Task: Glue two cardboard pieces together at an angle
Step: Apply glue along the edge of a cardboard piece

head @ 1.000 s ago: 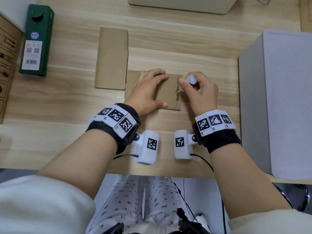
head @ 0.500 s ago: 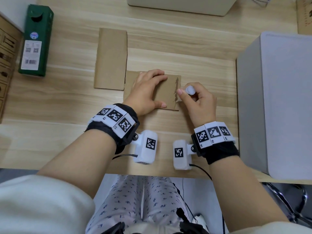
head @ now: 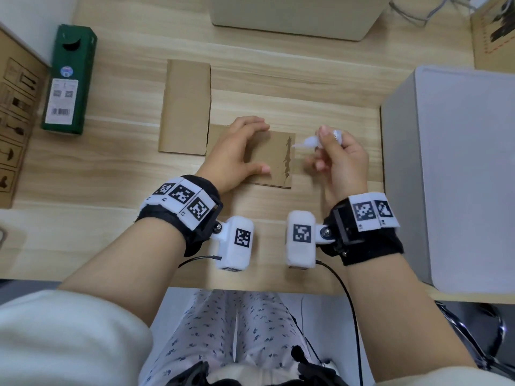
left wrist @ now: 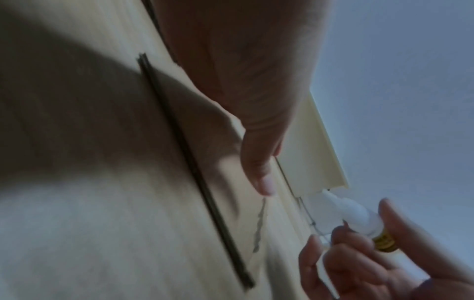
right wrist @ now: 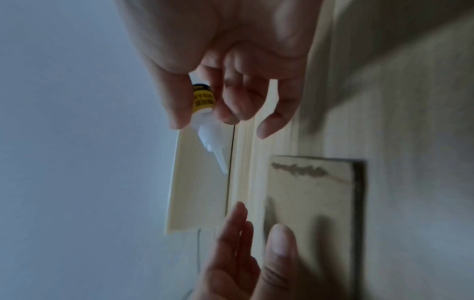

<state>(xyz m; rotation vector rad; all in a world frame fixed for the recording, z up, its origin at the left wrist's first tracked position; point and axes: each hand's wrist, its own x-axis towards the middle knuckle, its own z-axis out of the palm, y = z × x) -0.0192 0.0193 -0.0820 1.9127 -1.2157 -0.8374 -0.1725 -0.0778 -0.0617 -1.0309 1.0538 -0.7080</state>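
Note:
A small brown cardboard piece lies flat on the wooden desk, with a dark wet line of glue along its right edge. My left hand lies flat on its left part, fingers straight, thumb stretched out near the front edge. My right hand pinches a small white glue bottle with a yellow label; its nozzle points left and is lifted just off the right edge of the piece. A second, taller cardboard piece lies flat to the left, touching the first one's corner.
A green carton lies at the back left. A big grey box stands close on the right. A beige box sits at the back edge, and printed cardboard lies at the far left.
My right hand drew the bottle down the right edge, leaving a glue line, then lifted it and turned the nozzle to the left. The left hand stayed on the cardboard.

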